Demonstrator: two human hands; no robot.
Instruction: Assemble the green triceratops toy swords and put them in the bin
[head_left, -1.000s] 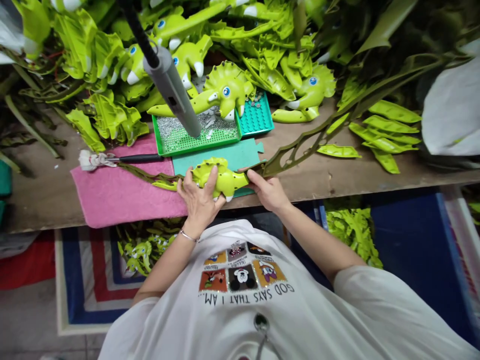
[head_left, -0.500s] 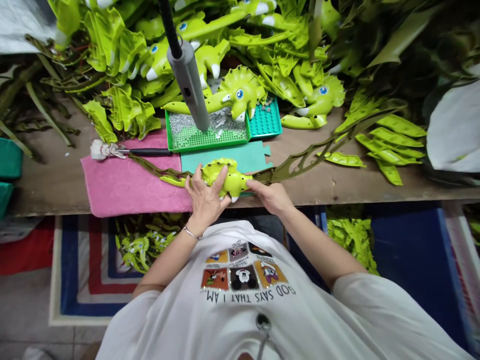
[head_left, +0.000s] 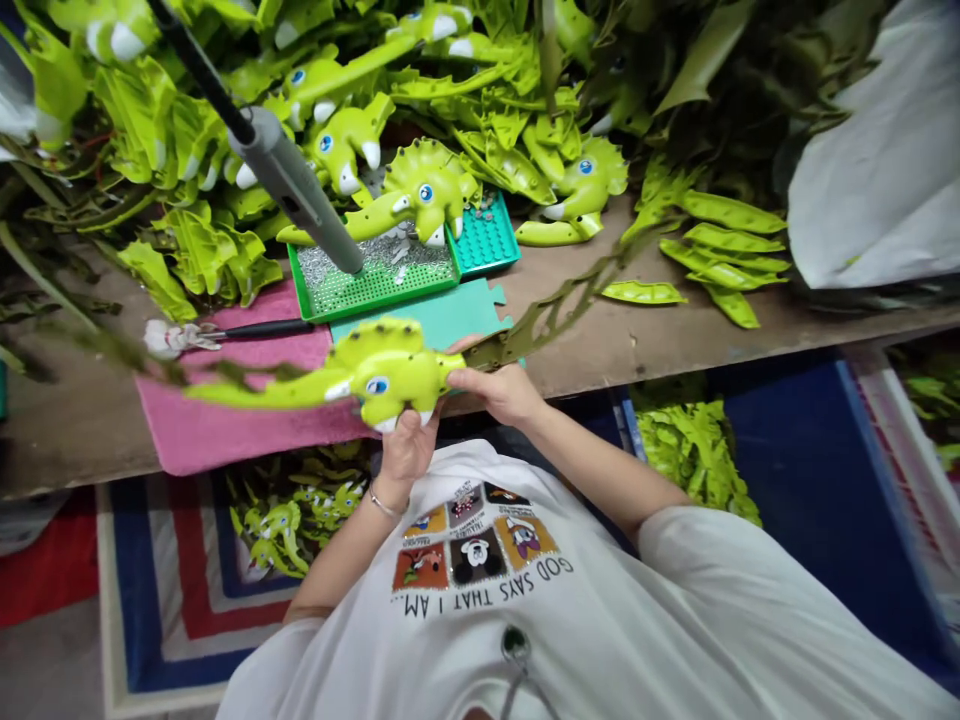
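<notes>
The lime-green plastic dinosaur toy [head_left: 390,372] was held just above the near edge of the wooden desk [head_left: 637,340]. The left hand [head_left: 405,450] cupped it from below with fingers closed on its belly. The right hand [head_left: 501,388] pinched its rear end, where the dark olive plastic strip [head_left: 551,308] met it (that strip was blurred, so the join was hard to read).

The long thin green end reached out over the pink cloth [head_left: 217,430] with no support. A swing could knock it against the grey hanging screwdriver [head_left: 296,190] or tip the green tray of small silver screws [head_left: 375,285]. A loose grip past the desk edge could also drop the toy to the floor.

Half a second earlier the toy lay flat on the desk under the left palm. By now it had been lifted and turned, its blue eye facing up.
</notes>
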